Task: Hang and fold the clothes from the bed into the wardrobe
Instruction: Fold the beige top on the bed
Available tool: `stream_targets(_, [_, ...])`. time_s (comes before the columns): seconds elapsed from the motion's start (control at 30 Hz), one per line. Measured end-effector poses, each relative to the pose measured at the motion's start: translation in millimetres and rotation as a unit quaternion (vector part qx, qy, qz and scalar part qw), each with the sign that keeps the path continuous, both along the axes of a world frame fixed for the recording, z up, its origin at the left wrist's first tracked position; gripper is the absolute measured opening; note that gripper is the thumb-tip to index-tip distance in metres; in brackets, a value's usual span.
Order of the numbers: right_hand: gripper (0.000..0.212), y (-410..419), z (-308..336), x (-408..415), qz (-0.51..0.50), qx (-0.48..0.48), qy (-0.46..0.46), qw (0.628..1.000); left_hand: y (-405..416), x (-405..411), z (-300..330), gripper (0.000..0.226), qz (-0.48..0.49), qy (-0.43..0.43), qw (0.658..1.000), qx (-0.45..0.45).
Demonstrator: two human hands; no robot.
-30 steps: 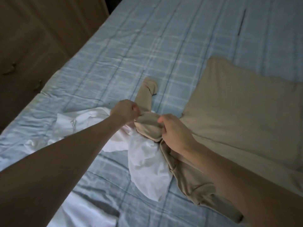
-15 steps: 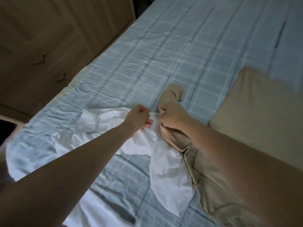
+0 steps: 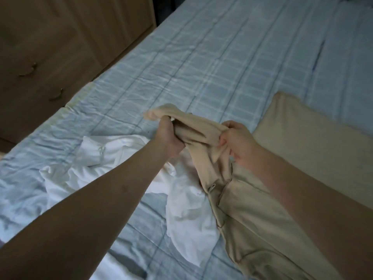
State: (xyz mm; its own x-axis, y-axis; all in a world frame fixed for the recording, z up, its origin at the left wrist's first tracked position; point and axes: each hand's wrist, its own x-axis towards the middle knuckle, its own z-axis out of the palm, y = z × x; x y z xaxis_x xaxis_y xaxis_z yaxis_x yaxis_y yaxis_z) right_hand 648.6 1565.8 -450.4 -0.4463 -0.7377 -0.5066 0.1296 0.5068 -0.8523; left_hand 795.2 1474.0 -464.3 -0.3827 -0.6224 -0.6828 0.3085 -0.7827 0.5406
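A beige garment [image 3: 252, 215] lies spread over the right side of the bed [image 3: 212, 57], which has a pale blue checked cover. Its bunched sleeve is lifted between my two hands. My left hand [image 3: 168, 136] grips the sleeve near its end, and the cuff sticks out past my fist to the left. Further along the same sleeve, my right hand [image 3: 235, 140] pinches the fabric. A crumpled white garment [image 3: 181, 211] lies on the bed under my left forearm, partly hidden by it.
A wooden wardrobe [image 3: 50, 43] with drawer handles stands close along the bed's left edge. A narrow dark gap shows at the wardrobe's far end. The far half of the bed holds only the cover.
My hands have moved apart along the beige sleeve and lifted it off the bed. My left hand, earlier resting by the white garment, now grips the sleeve's end.
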Motion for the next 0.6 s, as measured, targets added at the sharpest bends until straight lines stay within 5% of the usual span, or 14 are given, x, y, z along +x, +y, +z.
stream_targets(0.07, [0.030,3.7,-4.9,0.0,-0.013,0.027,0.037,0.999,-2.2,-0.5,3.2,0.035,0.023,-0.022,0.999,-0.008])
stream_targets(0.13, [0.023,6.0,-12.7,4.2,-0.043,0.020,0.052,0.998,-0.7,1.0,6.5,0.030,-0.016,-0.138,0.988,-0.067])
stream_targets(0.23, [0.017,14.2,-18.9,9.3,-0.039,-0.001,0.204,0.978,2.2,3.9,7.3,0.042,-0.024,-0.340,0.925,-0.165])
stream_targets(0.33, [0.009,20.3,-6.6,15.1,-0.030,-0.059,0.278,0.958,11.6,-0.1,19.9,0.031,-0.014,-0.431,0.844,-0.318])
stream_targets(0.4, [0.007,22.7,11.5,15.9,-0.039,-0.094,0.195,0.976,22.0,-10.9,35.2,0.025,-0.019,-0.427,0.804,-0.414])
stream_targets(0.5, [0.016,35.5,46.6,14.0,0.033,-0.118,-0.072,0.990,31.0,-33.1,48.3,0.017,0.003,-0.432,0.776,-0.460])
stream_targets(0.6, [0.027,55.2,62.1,0.9,0.064,-0.115,-0.180,0.975,42.2,-52.8,53.2,0.018,-0.036,-0.409,0.791,-0.455])
